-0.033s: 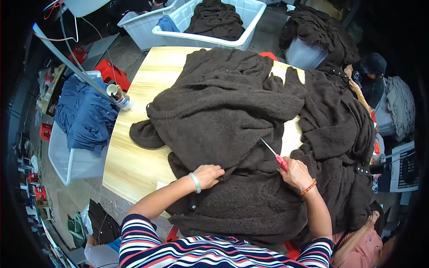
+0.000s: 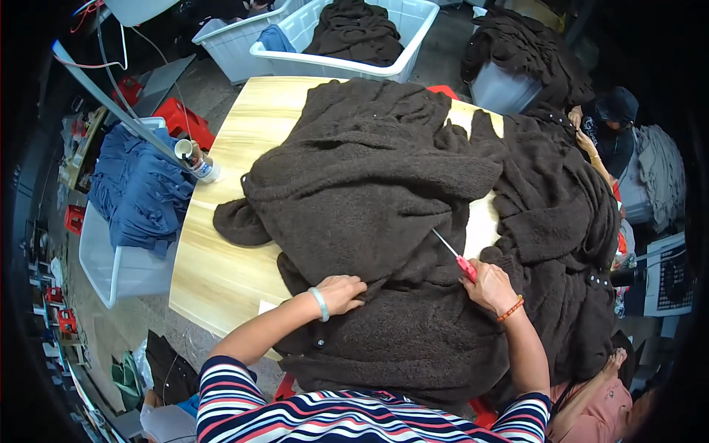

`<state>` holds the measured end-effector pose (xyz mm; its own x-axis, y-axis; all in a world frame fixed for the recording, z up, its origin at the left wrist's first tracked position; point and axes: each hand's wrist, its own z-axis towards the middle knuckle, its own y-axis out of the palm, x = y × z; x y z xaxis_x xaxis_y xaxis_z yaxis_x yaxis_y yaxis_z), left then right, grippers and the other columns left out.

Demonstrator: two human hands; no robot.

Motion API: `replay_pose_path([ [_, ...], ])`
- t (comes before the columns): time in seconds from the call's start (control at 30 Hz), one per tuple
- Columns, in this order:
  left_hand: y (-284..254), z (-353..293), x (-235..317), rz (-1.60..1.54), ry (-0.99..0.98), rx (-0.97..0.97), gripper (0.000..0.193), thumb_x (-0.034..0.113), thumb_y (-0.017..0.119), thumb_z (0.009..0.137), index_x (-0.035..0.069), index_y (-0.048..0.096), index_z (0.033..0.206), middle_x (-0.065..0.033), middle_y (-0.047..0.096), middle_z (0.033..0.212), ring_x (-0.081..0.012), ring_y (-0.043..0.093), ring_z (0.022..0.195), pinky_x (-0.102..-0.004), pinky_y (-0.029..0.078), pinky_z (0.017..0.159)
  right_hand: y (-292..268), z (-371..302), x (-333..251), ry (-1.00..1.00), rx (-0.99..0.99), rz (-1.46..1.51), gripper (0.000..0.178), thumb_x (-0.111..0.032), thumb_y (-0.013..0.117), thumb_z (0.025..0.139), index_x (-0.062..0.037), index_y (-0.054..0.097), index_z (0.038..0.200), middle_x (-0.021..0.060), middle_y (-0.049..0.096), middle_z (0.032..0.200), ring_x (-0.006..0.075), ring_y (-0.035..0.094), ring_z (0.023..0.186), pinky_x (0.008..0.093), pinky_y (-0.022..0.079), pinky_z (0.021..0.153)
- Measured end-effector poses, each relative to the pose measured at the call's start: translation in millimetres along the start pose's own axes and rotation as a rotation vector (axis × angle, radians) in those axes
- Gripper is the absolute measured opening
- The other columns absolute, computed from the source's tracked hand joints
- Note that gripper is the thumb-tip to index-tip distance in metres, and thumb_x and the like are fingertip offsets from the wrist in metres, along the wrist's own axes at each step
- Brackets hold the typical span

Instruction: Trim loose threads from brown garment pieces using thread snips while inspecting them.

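Note:
A dark brown knitted garment (image 2: 347, 221), fuzzy and folded over on itself, lies across the middle of the table. My left hand (image 2: 340, 294) is closed at its near fold, fingers curled together on the knit; the fingertips are partly hidden. In my right hand (image 2: 489, 286) is a slim tool with a red handle (image 2: 466, 268) and a thin pale metal shaft; its exact kind does not show. The shaft points up and left, its tip at a fold of the garment. More brown knit (image 2: 413, 347) spreads under both hands, with a round button (image 2: 320, 343) at its left.
The light wooden table (image 2: 214, 258) carries more brown garments (image 2: 554, 221) on the right, where another person's hands (image 2: 580, 129) work. A cup (image 2: 198, 159) hangs at the left edge. Tubs of clothes stand left (image 2: 100, 258) and behind (image 2: 399, 70). Another person (image 2: 598, 406) sits lower right.
My left hand has shifted very slightly to the left along the fold. Otherwise the hands, tool and garment look the same.

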<state>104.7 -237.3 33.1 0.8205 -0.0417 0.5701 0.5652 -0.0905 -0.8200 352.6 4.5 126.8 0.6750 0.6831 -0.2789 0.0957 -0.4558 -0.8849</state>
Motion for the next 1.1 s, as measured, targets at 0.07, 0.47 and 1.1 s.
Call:
replay_pose_path([
  [0.07, -21, -4, 0, -0.117, -0.086, -0.060, 0.025, 0.027, 0.070, 0.081, 0.005, 0.066, 0.093, -0.0120, 0.064, 0.087, -0.0325, 0.064, 0.086, -0.0410, 0.052, 0.076, 1, 0, 3, 0.013, -0.024, -0.019, 0.031, -0.025, 0.064, 0.083, -0.0073, 0.063, 0.108, 0.0232, 0.067, 0.086, 0.0398, 0.066, 0.087, 0.0480, 0.052, 0.078],
  [0.47, -137, 145, -107, -0.168, -0.519, 0.409, 0.037, 0.028, 0.078, 0.078, 0.001, 0.068, 0.102, -0.0100, 0.068, 0.077, -0.0193, 0.063, 0.067, -0.0312, 0.051, 0.067, -18, -24, -27, 0.013, 0.035, 0.027, 0.027, -0.025, 0.064, 0.085, -0.0087, 0.060, 0.107, 0.0219, 0.066, 0.079, 0.0411, 0.065, 0.080, 0.0492, 0.051, 0.074],
  [1.1, -68, -16, -27, -0.374, -0.487, 0.296, 0.054, 0.018, 0.076, 0.081, 0.001, 0.054, 0.126, -0.0108, 0.063, 0.097, -0.0162, 0.061, 0.085, -0.0308, 0.052, 0.075, -25, -37, -24, 0.001, 0.020, 0.161, 0.021, -0.024, 0.062, 0.088, -0.0089, 0.058, 0.101, 0.0200, 0.066, 0.080, 0.0407, 0.064, 0.081, 0.0495, 0.051, 0.074],
])
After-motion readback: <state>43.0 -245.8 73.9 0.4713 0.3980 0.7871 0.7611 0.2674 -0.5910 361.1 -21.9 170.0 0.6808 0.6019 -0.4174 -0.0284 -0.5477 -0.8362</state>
